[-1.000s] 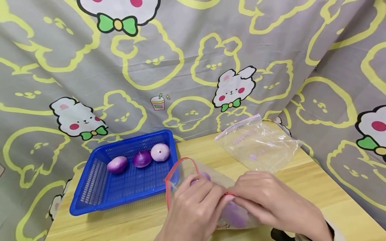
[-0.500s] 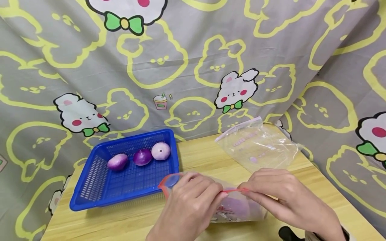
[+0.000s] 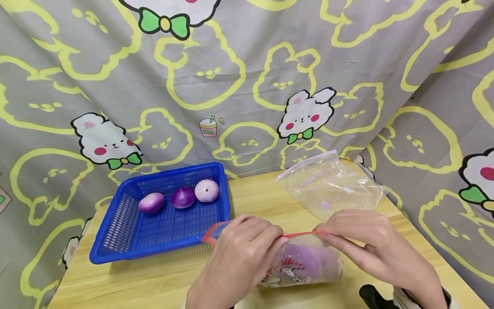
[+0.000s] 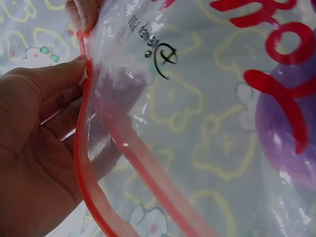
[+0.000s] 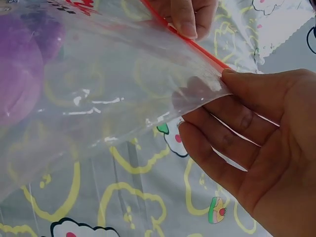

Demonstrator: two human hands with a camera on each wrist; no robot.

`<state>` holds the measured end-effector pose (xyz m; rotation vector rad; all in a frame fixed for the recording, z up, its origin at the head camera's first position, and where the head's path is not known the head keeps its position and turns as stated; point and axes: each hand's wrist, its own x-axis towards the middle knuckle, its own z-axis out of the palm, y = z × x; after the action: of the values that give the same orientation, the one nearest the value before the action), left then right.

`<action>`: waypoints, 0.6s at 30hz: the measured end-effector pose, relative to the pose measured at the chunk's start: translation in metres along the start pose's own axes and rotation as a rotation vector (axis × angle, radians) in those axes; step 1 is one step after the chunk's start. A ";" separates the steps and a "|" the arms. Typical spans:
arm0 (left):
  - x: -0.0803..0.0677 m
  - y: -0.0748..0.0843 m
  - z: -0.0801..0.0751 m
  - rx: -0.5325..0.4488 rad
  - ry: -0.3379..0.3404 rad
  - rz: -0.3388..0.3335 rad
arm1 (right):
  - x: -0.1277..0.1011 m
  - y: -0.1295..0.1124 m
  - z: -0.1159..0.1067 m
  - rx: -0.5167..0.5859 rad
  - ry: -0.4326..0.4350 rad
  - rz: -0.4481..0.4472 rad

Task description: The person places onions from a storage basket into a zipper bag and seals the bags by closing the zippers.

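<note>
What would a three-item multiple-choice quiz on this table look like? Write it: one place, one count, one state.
1. The blue basket lies where?
A. Left of the hands
B. Right of the hands
C. Under the spare bag

2. How many onions lie in the basket?
A. Two
B. Three
C. Five

3. The red-zip bag is:
A. Lying untouched
B. Pinched at its zip by both hands
C. Inside the basket

Answers: 1 A, it sits at the table's left. 2 B, three lie in a row. 3 B, left hand and right hand fingers pinch the red strip.

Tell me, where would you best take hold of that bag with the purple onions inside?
Probably by the red zip strip along its top edge, from above. It is the firmest part of the limp bag, and both the left hand and right hand pinch it there.
</note>
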<state>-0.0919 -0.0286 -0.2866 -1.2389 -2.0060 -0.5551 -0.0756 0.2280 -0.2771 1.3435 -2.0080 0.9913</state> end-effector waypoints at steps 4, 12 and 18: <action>0.000 -0.004 0.002 -0.024 0.002 -0.023 | -0.003 0.005 -0.001 -0.037 0.025 0.021; -0.002 -0.010 0.005 -0.066 -0.030 -0.095 | -0.010 0.015 -0.004 -0.141 0.075 0.090; -0.002 -0.014 0.006 -0.090 -0.047 -0.124 | -0.014 0.021 -0.009 -0.176 0.088 0.114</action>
<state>-0.1057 -0.0322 -0.2925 -1.1961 -2.1286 -0.6891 -0.0897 0.2481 -0.2884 1.0856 -2.0706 0.8835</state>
